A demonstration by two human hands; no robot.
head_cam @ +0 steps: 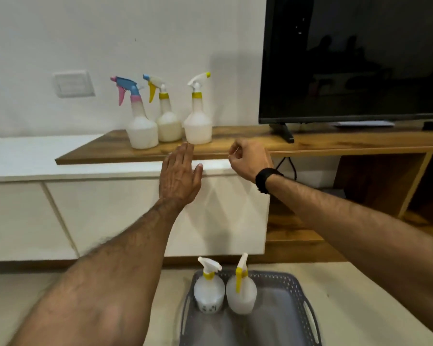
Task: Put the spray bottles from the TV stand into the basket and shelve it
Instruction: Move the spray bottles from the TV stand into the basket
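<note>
Three translucent spray bottles stand on the wooden TV stand top: one with a blue and pink trigger, one with a yellow trigger, one with a white trigger and yellow collar. My left hand is stretched flat with fingers apart, just below and in front of the white-trigger bottle, holding nothing. My right hand is curled loosely at the stand's front edge, empty. A grey perforated basket sits on the floor below and holds two bottles upright.
A black TV stands on the stand at the right, its foot near my right hand. White cabinet doors sit under the stand top. Open wooden shelves lie at the right. A wall switch is at the left.
</note>
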